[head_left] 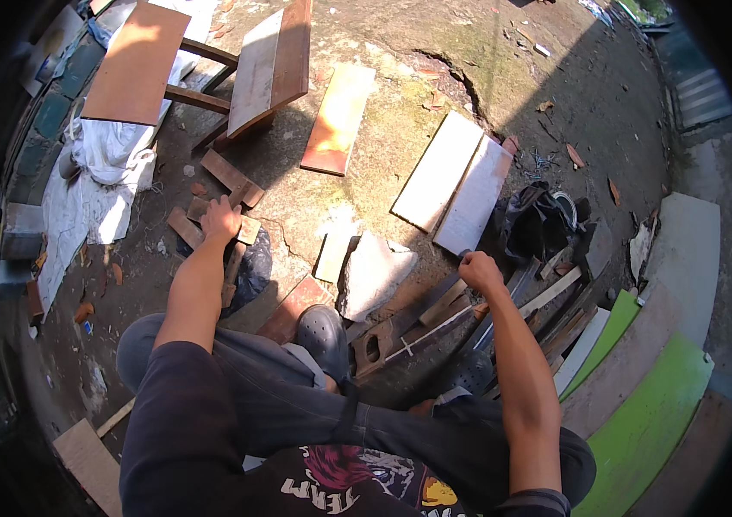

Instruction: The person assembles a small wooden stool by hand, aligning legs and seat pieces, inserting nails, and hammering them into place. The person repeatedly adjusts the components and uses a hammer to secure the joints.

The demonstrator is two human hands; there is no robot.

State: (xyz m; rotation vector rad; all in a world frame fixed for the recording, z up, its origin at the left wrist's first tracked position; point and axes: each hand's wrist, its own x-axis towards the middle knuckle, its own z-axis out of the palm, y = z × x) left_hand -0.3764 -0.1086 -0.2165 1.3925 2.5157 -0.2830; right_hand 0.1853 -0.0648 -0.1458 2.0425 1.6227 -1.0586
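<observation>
My left hand point(221, 221) reaches forward, its fingers curled over a small wooden block point(248, 229). Around it lie more short wood offcuts: one block point(228, 175) just beyond, another point(184, 227) to its left. A black plastic bag point(253, 267) bulges beside them. My right hand point(481, 272) is closed in a fist at the near end of two pale boards point(475, 195). Something small and dark shows at its fingers, too little to name. Below it lie a dark strip point(428, 303) and several wood strips.
A broken concrete slab point(375, 274) and reddish board point(299, 307) lie by my shoe point(323, 339). Ahead are an orange-brown board point(338, 118) and a wooden frame with panels point(264, 73). A black bucket point(535, 221) stands right, near green panels point(642, 431). White sacking point(107, 164) spreads left.
</observation>
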